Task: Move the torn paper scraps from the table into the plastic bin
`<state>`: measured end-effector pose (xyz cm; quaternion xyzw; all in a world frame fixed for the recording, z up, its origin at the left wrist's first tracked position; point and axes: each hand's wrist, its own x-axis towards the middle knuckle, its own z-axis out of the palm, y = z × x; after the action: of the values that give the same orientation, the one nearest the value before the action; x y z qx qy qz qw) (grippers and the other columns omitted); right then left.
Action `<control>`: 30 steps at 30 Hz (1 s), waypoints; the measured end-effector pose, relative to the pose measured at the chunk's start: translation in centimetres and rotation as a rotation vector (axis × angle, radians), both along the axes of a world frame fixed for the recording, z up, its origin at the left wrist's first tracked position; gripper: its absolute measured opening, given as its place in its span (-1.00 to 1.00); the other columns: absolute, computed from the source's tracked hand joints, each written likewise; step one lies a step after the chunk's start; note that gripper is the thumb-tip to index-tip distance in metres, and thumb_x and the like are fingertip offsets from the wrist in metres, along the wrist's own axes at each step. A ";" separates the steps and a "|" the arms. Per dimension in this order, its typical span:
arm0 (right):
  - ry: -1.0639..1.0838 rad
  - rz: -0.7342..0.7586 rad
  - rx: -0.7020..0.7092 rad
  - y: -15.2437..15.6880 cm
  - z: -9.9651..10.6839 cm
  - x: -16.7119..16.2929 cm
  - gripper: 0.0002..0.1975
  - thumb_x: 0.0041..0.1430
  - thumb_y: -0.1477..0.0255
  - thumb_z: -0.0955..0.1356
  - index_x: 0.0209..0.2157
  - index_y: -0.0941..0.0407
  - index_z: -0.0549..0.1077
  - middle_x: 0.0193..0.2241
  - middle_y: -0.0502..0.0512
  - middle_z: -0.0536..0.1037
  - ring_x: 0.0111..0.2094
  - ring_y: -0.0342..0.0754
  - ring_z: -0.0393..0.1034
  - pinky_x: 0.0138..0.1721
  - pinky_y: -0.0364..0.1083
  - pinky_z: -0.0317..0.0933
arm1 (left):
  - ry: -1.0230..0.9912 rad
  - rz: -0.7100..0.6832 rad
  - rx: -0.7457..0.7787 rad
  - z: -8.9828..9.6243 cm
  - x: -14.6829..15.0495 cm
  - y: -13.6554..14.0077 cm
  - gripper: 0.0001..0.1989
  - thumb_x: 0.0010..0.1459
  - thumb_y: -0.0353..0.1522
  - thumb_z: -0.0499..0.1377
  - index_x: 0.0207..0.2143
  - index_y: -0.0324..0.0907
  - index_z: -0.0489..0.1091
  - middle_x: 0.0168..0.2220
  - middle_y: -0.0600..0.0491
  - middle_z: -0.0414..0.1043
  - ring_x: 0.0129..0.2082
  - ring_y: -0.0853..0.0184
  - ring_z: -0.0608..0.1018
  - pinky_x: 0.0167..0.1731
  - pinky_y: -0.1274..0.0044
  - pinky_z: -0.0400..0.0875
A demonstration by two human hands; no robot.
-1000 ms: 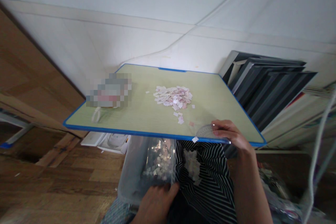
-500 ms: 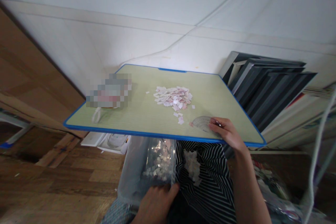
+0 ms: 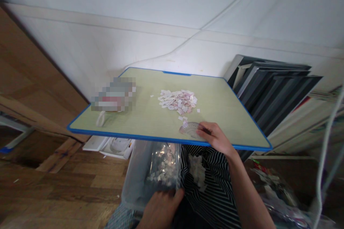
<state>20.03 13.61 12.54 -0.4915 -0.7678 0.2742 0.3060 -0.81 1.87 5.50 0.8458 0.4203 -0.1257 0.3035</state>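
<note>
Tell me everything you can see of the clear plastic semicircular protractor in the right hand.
The clear, plastic-looking semicircular protractor carries curved, scale-like markings; any numbers are too blurred to read. It looks nearly flat, arc facing away, over the front part of the pale green, blue-edged tabletop. The bare right hand grips its right end, hiding that part. Its left part overlaps small white paper scraps in view; whether it touches them is unclear.

The right hand (image 3: 212, 135) hides part of the protractor (image 3: 190, 130).
</note>
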 end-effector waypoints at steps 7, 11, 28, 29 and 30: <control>0.096 -0.093 -0.022 -0.1 -0.3 0.6 -0.70 0.03 0.37 0.22 -0.68 0.13 0.08 -0.69 -0.09 0.05 -0.62 -0.23 -0.05 -0.58 -0.18 -0.14 | -0.024 0.009 0.028 -0.4 -0.2 -0.3 -0.56 0.05 -0.54 -0.04 0.01 -0.13 0.16 -0.21 -0.04 0.39 -0.25 0.16 0.43 -0.33 0.44 0.27; -0.010 -0.004 0.006 -0.1 -0.1 -0.5 -0.72 0.05 0.40 0.21 -0.68 0.14 0.11 -0.69 -0.08 0.10 -0.61 -0.22 0.00 -0.56 -0.18 -0.11 | -0.038 0.019 0.029 -0.5 -0.2 -0.3 -0.57 0.06 -0.52 -0.03 0.02 -0.14 0.14 -0.21 -0.05 0.39 -0.27 0.16 0.44 -0.33 0.42 0.27; -0.058 0.238 0.075 0.3 -0.2 -2.3 -0.74 0.10 0.39 0.22 -0.62 0.15 0.17 -0.65 -0.07 0.19 -0.56 -0.22 0.09 -0.47 -0.18 -0.03 | -0.038 0.016 0.002 -0.2 -0.1 -0.1 -0.55 0.07 -0.55 -0.05 0.04 -0.13 0.12 -0.19 -0.06 0.38 -0.24 0.14 0.43 -0.33 0.42 0.27; -0.046 0.240 0.067 0.2 -0.2 -2.2 -0.74 0.10 0.39 0.22 -0.62 0.15 0.17 -0.65 -0.07 0.18 -0.56 -0.22 0.08 -0.47 -0.18 -0.04 | -0.039 0.017 0.005 -0.2 -0.1 -0.1 -0.55 0.06 -0.56 -0.06 0.03 -0.13 0.13 -0.19 -0.06 0.38 -0.24 0.16 0.43 -0.33 0.43 0.27; -0.028 0.232 0.056 0.2 -0.1 -2.2 -0.74 0.10 0.39 0.22 -0.63 0.15 0.17 -0.65 -0.07 0.17 -0.57 -0.23 0.07 -0.49 -0.19 -0.04 | -0.038 0.016 0.008 -0.2 -0.1 -0.1 -0.54 0.06 -0.56 -0.05 0.03 -0.12 0.13 -0.20 -0.05 0.39 -0.24 0.16 0.43 -0.33 0.44 0.26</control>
<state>17.81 13.83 12.40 -0.3945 -0.8311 0.2793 0.2751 -0.93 1.78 5.29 0.8458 0.4218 -0.1056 0.3091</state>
